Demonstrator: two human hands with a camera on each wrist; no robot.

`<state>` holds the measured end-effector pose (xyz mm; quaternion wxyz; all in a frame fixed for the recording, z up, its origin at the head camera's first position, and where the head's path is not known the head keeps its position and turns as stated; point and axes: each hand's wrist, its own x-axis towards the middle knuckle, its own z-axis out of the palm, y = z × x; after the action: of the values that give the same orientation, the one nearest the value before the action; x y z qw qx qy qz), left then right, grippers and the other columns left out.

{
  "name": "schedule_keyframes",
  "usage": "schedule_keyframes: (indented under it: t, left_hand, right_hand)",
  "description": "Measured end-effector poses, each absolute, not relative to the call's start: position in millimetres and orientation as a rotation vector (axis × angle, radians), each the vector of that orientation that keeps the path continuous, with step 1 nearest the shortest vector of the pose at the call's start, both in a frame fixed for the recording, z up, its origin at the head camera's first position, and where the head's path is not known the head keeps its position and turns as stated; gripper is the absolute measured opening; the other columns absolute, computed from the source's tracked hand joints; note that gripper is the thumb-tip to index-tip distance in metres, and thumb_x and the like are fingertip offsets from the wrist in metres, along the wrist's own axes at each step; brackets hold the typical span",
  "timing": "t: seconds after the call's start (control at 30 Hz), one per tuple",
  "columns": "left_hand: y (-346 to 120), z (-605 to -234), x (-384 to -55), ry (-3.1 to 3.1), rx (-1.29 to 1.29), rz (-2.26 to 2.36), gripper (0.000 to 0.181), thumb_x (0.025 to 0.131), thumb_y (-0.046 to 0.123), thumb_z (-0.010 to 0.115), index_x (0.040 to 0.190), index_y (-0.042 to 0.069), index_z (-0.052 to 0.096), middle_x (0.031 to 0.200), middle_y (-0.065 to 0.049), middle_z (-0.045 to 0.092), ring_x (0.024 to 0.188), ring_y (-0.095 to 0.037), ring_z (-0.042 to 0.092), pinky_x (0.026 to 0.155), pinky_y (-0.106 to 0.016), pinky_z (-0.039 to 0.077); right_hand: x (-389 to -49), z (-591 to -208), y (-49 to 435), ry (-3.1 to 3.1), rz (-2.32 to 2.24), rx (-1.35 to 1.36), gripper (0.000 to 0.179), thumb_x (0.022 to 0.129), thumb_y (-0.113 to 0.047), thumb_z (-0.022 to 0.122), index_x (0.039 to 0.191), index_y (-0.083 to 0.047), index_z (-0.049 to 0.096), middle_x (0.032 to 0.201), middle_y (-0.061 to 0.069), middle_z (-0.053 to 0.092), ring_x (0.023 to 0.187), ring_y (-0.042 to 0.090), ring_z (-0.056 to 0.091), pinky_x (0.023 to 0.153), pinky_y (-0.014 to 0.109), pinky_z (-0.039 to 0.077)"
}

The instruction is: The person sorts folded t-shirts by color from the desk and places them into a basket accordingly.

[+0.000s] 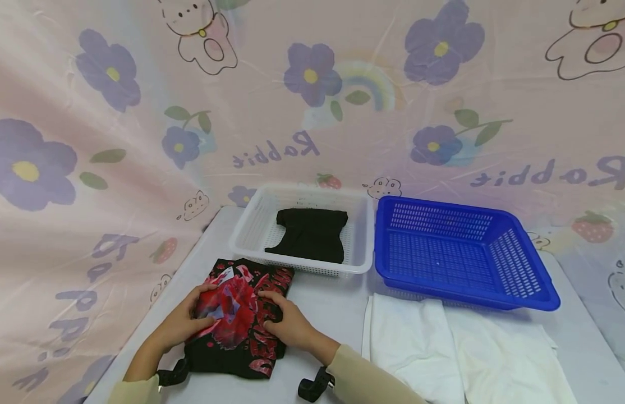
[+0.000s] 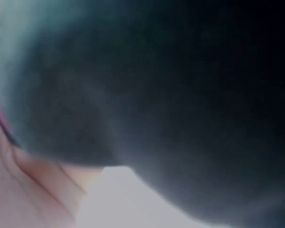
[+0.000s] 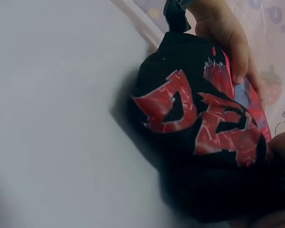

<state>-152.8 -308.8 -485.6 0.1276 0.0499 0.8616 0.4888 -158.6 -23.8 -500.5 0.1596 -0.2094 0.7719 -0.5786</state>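
A folded black T-shirt with a red flower print and red lettering is between both hands at the table's left side. My left hand grips its left part, with the thumb on the print. The right hand pinches the fabric on the right side. In the right wrist view the shirt bulges above the table, and the left hand holds its far edge. Blurred dark cloth fills most of the left wrist view.
A white basket with a folded black garment stands behind the shirt. Right of it is a blue basket. White folded cloths lie at the front right. A printed curtain hangs behind the white table.
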Motion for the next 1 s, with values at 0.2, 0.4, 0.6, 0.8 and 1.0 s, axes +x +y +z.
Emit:
schedule_keyframes:
  t: [0.2, 0.4, 0.6, 0.8, 1.0]
  left_hand:
    - [-306, -472, -143, 2.607, 0.204, 1.381, 0.069, 0.084, 0.019, 0.073, 0.142, 0.022, 0.036, 0.138, -0.019, 0.044, 0.108, -0.028, 0.052, 0.083, -0.038, 0.047]
    - [-307, -456, -128, 2.636, 0.279, 1.394, 0.066, 0.087, 0.018, 0.07, 0.143, 0.021, 0.035, 0.134, -0.017, 0.045, 0.104, -0.018, 0.054, 0.078, -0.027, 0.049]
    - [-307, -429, -114, 2.603, 0.409, 1.489, 0.066, 0.089, 0.012, 0.068, 0.144, 0.017, 0.032, 0.133, -0.013, 0.04, 0.098, -0.007, 0.058, 0.074, -0.027, 0.054]
    - [-302, -402, -108, 2.615, 0.576, 1.557, 0.069, 0.088, 0.002, 0.067, 0.146, 0.012, 0.03, 0.132, -0.002, 0.038, 0.103, -0.005, 0.055, 0.077, -0.024, 0.054]
    - [-289, -383, -110, 2.673, 0.593, 1.563, 0.073, 0.085, 0.0, 0.069, 0.146, 0.015, 0.031, 0.134, 0.002, 0.036, 0.108, -0.005, 0.05, 0.08, -0.022, 0.053]
  right_hand:
    - [-155, -492, -20, 2.159, -1.679, -0.661, 0.057, 0.087, -0.003, 0.063, 0.139, -0.023, 0.048, 0.133, 0.005, 0.056, 0.103, 0.008, 0.06, 0.084, 0.022, 0.048]
    - [-148, -477, -18, 2.153, -1.668, -0.741, 0.056, 0.088, -0.007, 0.063, 0.138, -0.026, 0.048, 0.13, 0.001, 0.058, 0.106, 0.005, 0.058, 0.087, 0.023, 0.047]
    - [-137, -456, -15, 2.099, -1.695, -0.826, 0.056, 0.089, -0.009, 0.063, 0.138, -0.03, 0.047, 0.129, -0.002, 0.06, 0.107, 0.004, 0.06, 0.09, 0.023, 0.048]
    - [-133, -434, -9, 2.088, -1.731, -0.899, 0.057, 0.089, -0.006, 0.062, 0.139, -0.028, 0.046, 0.129, -0.001, 0.059, 0.108, 0.005, 0.06, 0.092, 0.023, 0.048]
    - [-136, -415, 2, 2.095, -1.754, -0.91, 0.058, 0.089, -0.003, 0.062, 0.139, -0.029, 0.046, 0.13, 0.0, 0.058, 0.11, 0.009, 0.06, 0.092, 0.023, 0.048]
